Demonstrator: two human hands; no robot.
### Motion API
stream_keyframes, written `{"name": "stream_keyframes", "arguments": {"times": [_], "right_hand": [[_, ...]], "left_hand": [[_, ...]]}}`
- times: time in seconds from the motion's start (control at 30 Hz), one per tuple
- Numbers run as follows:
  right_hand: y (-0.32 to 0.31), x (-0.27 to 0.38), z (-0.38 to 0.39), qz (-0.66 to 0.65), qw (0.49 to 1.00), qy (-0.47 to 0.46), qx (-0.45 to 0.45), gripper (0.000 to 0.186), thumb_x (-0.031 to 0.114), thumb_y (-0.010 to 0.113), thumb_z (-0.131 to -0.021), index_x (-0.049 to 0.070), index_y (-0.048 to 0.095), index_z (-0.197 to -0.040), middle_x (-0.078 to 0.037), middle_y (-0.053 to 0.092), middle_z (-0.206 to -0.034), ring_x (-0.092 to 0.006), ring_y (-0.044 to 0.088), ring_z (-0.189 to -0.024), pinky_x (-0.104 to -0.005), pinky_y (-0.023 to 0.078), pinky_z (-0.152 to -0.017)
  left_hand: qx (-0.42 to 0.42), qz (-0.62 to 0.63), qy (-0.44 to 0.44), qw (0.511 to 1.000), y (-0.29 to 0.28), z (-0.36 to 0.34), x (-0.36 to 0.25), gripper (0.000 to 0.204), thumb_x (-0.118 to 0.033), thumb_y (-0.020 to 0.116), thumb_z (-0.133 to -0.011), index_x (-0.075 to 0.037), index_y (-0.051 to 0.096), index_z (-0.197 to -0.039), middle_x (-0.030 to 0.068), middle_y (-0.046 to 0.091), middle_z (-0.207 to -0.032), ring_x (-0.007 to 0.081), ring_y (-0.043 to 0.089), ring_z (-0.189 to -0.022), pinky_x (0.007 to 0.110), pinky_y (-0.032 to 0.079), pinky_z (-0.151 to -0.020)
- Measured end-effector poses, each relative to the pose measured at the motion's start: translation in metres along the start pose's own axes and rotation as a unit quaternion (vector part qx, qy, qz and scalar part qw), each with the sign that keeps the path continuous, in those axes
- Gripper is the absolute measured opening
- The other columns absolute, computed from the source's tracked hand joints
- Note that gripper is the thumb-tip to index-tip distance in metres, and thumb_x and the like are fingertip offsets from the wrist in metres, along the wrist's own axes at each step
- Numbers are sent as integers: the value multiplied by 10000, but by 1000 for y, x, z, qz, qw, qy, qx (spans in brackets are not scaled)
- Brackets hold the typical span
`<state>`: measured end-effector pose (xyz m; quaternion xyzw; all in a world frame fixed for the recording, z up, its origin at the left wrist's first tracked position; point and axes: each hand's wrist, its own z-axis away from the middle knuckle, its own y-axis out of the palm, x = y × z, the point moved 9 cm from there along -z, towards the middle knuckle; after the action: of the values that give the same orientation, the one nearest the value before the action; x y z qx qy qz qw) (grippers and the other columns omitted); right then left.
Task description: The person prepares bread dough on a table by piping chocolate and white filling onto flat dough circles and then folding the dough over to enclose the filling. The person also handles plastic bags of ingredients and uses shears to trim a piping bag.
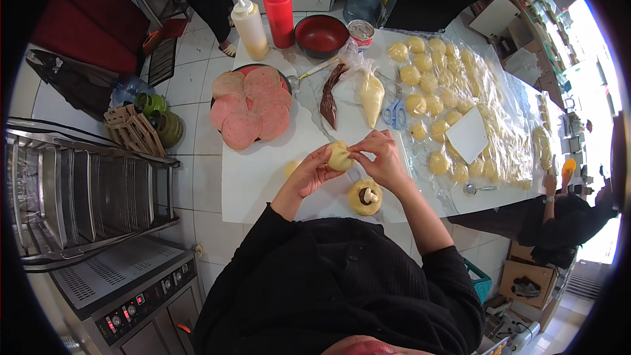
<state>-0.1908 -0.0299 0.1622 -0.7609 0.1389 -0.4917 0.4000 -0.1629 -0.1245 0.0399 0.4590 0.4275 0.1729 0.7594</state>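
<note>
Above the near part of the table, my left hand (307, 175) cups a pale yellow dough ball (340, 158). With its fingers drawn together, my right hand (383, 160) pinches the gathered edge of that same dough. Just below my hands on the table lies a flattened dough round (358, 206) topped with brown and cream filling. Another dough ball (291, 167) is partly hidden behind my left hand. Beyond my hands lie a piping bag of brown filling (330, 95) and a piping bag of cream filling (372, 97), with blue-handled scissors (395, 116) beside them.
Many dough balls (415, 104) sit under plastic at right, with a white scraper (468, 135) on top. A plate of round meat slices (265, 115), a white bottle (249, 29), a red bottle (280, 18) and a bowl (322, 34) stand at the far left. Another person (559, 220) works at right.
</note>
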Motion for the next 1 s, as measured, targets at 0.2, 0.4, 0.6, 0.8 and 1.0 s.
{"name": "stream_keyframes", "arguments": {"times": [0.2, 0.4, 0.6, 0.8, 1.0], "right_hand": [[-9, 26, 8, -35, 996, -57, -51, 128, 90, 687, -641, 80, 657, -765, -15, 604, -715, -183, 528, -746, -315, 353, -730], [-14, 43, 16, -30, 996, -77, -24, 156, 88, 690, -646, 84, 661, -799, -21, 599, -718, -183, 522, -744, -315, 358, -737], [-13, 49, 28, -10, 994, -108, 4, 167, 100, 683, -664, 81, 663, -829, 8, 611, -760, -173, 510, -771, -322, 356, -778], [-16, 52, 25, 5, 995, -103, -19, 203, 149, 693, -659, 82, 663, -848, 21, 613, -788, -164, 493, -844, -338, 325, -827], [-15, 45, 29, 12, 995, -67, -72, 151, 167, 676, -684, 110, 668, -823, 6, 604, -760, -170, 485, -838, -346, 311, -828]], "left_hand": [[28, -17, -61, 998, 2, 11, 13, 466, -347, 455, -895, -1, 420, -1205, 114, 559, -1069, 236, 600, -929, 288, 530, -763], [64, 5, -93, 994, 8, 24, 18, 477, -367, 431, -900, 16, 424, -1185, 158, 552, -1073, 279, 603, -911, 294, 544, -734], [69, 39, -126, 989, 13, 29, 24, 485, -359, 433, -901, 24, 401, -1198, 181, 545, -1069, 291, 605, -894, 279, 551, -720], [79, 55, -72, 993, 27, 32, 17, 538, -339, 488, -879, -3, 326, -1267, 158, 502, -1136, 271, 572, -971, 296, 521, -802], [46, -4, -5, 999, 35, 36, 4, 596, -296, 563, -841, -33, 291, -1301, 127, 480, -1182, 276, 532, -1051, 318, 481, -871]]}}
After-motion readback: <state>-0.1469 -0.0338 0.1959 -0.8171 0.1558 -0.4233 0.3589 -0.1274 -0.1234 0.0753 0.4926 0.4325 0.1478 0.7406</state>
